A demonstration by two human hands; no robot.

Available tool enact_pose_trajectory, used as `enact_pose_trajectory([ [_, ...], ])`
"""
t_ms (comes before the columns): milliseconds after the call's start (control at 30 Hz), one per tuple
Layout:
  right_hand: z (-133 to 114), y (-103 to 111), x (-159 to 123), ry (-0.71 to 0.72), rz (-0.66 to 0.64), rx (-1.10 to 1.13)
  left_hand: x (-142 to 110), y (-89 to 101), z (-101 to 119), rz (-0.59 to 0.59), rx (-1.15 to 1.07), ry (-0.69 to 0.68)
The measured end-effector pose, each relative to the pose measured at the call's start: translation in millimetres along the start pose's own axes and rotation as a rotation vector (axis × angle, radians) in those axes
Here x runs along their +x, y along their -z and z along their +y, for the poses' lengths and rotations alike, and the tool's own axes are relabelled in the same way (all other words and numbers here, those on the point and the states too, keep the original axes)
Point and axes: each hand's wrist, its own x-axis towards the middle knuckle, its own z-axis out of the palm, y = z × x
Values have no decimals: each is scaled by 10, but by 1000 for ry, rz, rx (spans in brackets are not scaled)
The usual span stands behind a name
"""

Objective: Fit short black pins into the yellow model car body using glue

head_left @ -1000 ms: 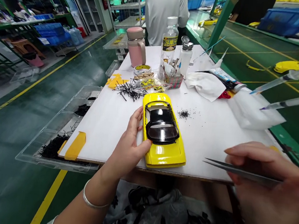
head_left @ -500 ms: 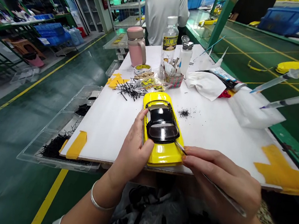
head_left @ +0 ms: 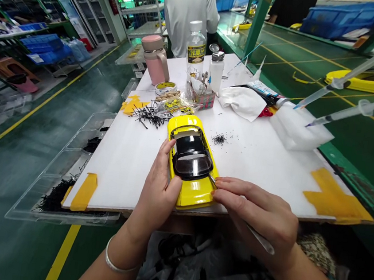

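Observation:
A yellow model car body (head_left: 190,158) with black windows lies on a white work board (head_left: 264,166), close to its near edge. My left hand (head_left: 160,190) clasps the car's left side, thumb resting on the near end. My right hand (head_left: 259,214) is closed on metal tweezers (head_left: 260,239), and their tips touch the car at the near right corner of the black window. A loose pile of thin black pins (head_left: 149,116) lies beyond the car, and a small scatter of tiny black parts (head_left: 219,139) lies to its right.
At the back stand a pink cup (head_left: 153,60), a clear bottle (head_left: 196,49), a white dispenser bottle (head_left: 216,69) and a white cloth (head_left: 242,101). Two syringes (head_left: 342,94) point in from the right. A clear tray (head_left: 67,167) with black parts sits left. A person in white (head_left: 190,11) stands behind.
My right hand came in from the right with the tweezers and set their tips against the car's window edge. My left hand tightened its hold on the car. The view shifted slightly.

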Motion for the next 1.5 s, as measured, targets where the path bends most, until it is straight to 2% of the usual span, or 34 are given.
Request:
enact_pose_trajectory([
  [333, -17, -34, 35, -140, 67, 149, -5, 18, -18, -8, -1, -1],
  [833, -35, -57, 38, -119, 74, 125, -3, 21, -48, -13, 36, -37],
  [1033, -32, 8, -8, -114, 51, 168, 1, 17, -42, -14, 39, -47],
  [1500, -55, -37, 31, -124, 60, 65, -2, 9, -13, -7, 56, -33],
])
